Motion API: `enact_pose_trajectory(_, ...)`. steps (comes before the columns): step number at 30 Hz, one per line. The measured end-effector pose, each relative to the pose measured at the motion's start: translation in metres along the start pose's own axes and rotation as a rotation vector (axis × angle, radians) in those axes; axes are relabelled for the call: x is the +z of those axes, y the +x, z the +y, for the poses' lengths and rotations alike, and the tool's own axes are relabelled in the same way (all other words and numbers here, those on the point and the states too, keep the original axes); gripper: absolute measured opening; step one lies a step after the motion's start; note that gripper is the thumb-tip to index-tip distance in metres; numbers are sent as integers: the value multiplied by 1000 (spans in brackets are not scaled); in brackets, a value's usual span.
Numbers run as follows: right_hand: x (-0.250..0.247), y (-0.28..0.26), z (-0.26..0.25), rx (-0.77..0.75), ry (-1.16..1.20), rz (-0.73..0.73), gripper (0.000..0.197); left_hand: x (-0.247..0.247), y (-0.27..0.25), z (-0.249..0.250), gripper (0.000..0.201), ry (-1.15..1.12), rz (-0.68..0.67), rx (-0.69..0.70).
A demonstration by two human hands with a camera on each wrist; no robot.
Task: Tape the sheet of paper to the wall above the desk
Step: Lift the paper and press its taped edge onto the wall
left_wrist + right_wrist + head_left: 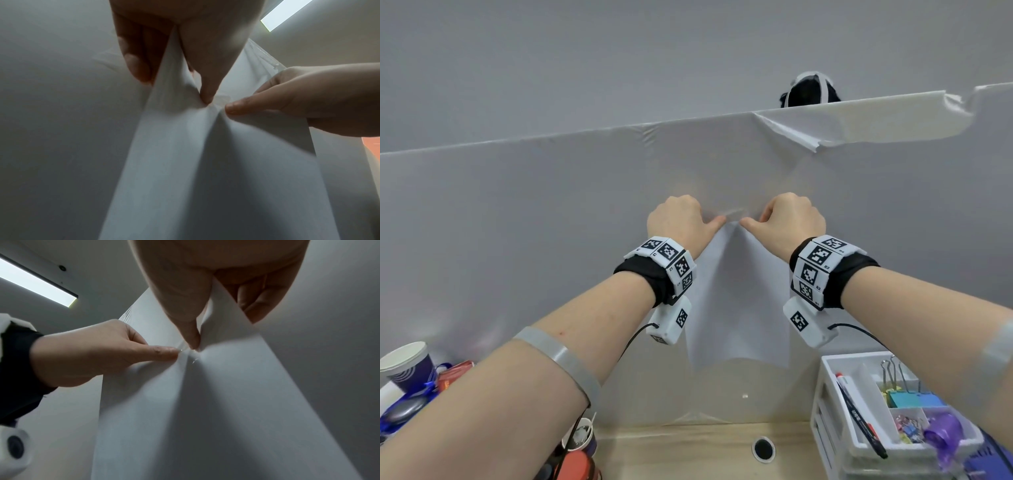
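Note:
A white sheet of paper [739, 301] hangs against the pale wall panel [517, 222] above the desk, buckled into a ridge down its middle. My left hand [688, 219] and right hand [784, 219] meet at its top centre, thumbs pointing at each other. In the left wrist view the paper [205, 162] runs up between my left thumb [205, 78] and curled fingers [133, 65]. The right wrist view shows the same for the right thumb [185, 318] on the paper [205, 402]. A small piece of clear tape [223, 98] lies between the thumb tips.
A white drawer organiser [835, 394] with binder clips and pens stands at the lower right, with a purple tape dispenser [945, 435] at its front. A paper cup [404, 363] and clutter sit at the lower left. The wooden desk [688, 452] has a cable hole [763, 448]. Film peels off the panel's top edge [825, 133].

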State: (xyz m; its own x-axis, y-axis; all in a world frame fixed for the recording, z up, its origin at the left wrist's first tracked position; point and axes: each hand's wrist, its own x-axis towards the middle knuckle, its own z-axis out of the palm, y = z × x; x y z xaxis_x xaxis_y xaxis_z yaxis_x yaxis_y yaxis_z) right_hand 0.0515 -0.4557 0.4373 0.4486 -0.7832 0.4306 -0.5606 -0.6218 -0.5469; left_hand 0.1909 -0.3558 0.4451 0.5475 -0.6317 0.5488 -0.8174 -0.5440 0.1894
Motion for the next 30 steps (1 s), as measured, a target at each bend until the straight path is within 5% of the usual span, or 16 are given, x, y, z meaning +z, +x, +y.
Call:
enact_pose_trajectory(10, 0, 3, -1, -55, -54, 85, 32, -23, 5, -2, 38, -123, 187, 51)
enact_pose_trajectory(15, 5, 1, -5, -200, -91, 139, 11, -42, 12, 0, 68, -198, 268, 129)
enact_pose_trajectory(20, 18, -15, -10, -323, -22, 20, 16, -57, 25, 0, 80, -204, 275, 63)
enact_pose_trajectory(27, 27, -5, -18, -332, 141, -136, 20, -66, 27, 3, 64, -227, 263, 59)
enact_pose_trajectory(30, 21, 3, -24, -298, 238, -96, 20, -65, 26, -1, 65, -214, 257, 77)
